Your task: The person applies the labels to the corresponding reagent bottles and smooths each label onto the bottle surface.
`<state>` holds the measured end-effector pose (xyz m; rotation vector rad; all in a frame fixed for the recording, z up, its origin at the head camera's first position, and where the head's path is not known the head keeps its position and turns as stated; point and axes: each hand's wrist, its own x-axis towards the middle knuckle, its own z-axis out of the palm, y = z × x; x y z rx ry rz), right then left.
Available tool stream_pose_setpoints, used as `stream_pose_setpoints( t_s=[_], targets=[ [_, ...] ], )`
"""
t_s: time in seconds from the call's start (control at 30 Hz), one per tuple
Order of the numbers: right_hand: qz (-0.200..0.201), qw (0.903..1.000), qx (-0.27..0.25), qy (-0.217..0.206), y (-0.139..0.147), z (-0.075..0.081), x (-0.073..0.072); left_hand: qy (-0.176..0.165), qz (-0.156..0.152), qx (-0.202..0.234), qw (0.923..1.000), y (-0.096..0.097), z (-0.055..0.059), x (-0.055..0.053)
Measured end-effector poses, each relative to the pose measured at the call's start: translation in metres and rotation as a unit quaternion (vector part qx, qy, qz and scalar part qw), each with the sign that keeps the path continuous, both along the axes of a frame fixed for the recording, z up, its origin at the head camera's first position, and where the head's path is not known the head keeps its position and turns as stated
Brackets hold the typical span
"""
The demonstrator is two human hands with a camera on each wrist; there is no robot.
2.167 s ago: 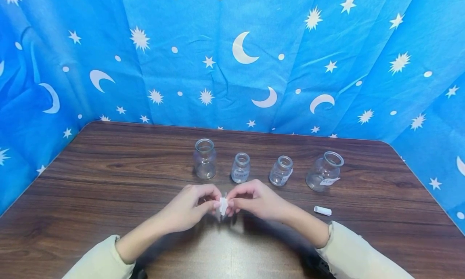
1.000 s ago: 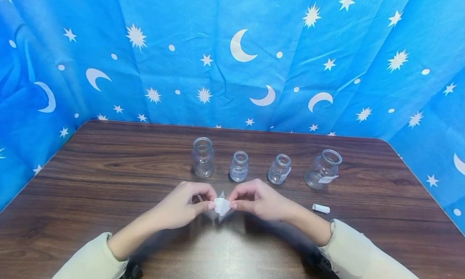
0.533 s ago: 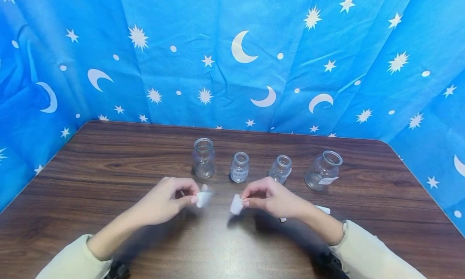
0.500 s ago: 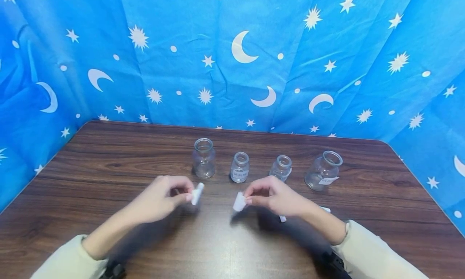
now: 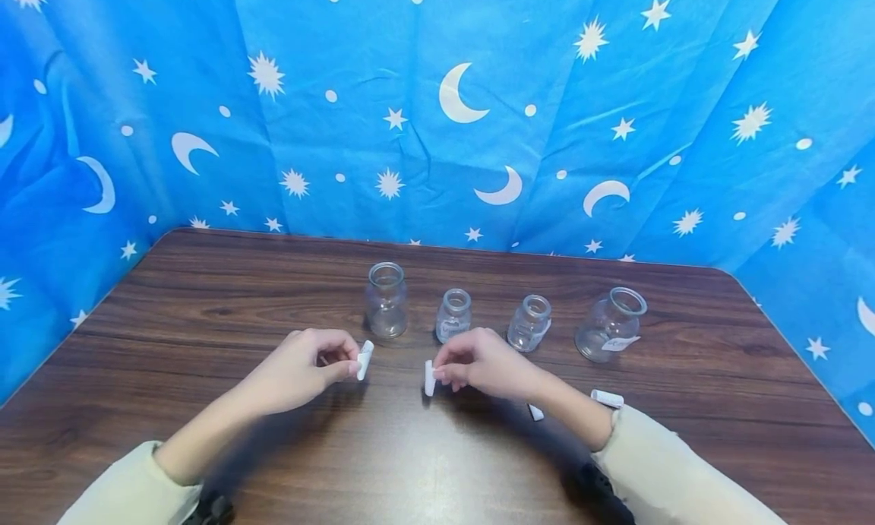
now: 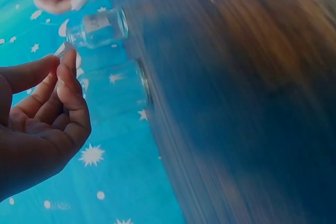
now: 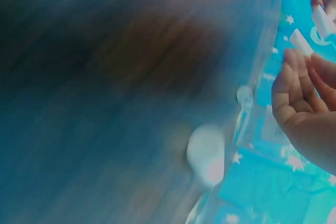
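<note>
My left hand (image 5: 301, 369) pinches a small curled white paper piece (image 5: 365, 360) between thumb and forefinger, above the table. A little to the right, my right hand (image 5: 485, 365) pinches a second curled white paper piece (image 5: 429, 378), held upright. The two pieces are apart. In the left wrist view the left hand (image 6: 44, 114) faces the jars, its paper only partly visible. In the right wrist view a white paper piece (image 7: 300, 41) sticks out from the right hand's fingertips. A small glass jar (image 5: 454, 320) with a white label stands just behind the right hand.
A tall glass jar (image 5: 386, 305) stands at left; another small labelled jar (image 5: 529, 326) and a wide labelled jar (image 5: 611, 326) stand at right. A white paper roll (image 5: 607, 398) and a smaller white piece (image 5: 535, 412) lie beside the right forearm. A blue curtain (image 5: 383, 130) hangs behind.
The hands have drawn apart, and the white paper between them is now two pieces, one in each hand. The left hand has gone left. The right hand went right, then back left.
</note>
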<state>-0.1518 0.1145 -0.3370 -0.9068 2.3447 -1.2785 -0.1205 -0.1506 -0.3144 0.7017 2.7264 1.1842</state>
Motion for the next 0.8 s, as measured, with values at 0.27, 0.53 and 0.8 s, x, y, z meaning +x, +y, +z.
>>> stream_pose_setpoints(
  t_s=[0.27,0.53,0.8],
  targets=[
    [-0.001,0.9996,-0.017,-0.021,-0.017,-0.007,0.0,0.004,-0.011,0.006,0.9999,0.014,-0.01,-0.005],
    [-0.015,0.9975,-0.055,-0.041,-0.016,-0.005,0.003,0.0,-0.015,0.014,0.9998,0.025,-0.013,-0.008],
    [0.002,0.9952,-0.095,-0.021,-0.019,-0.002,0.012,-0.018,-0.026,0.036,0.9989,0.039,-0.011,-0.009]
  ],
)
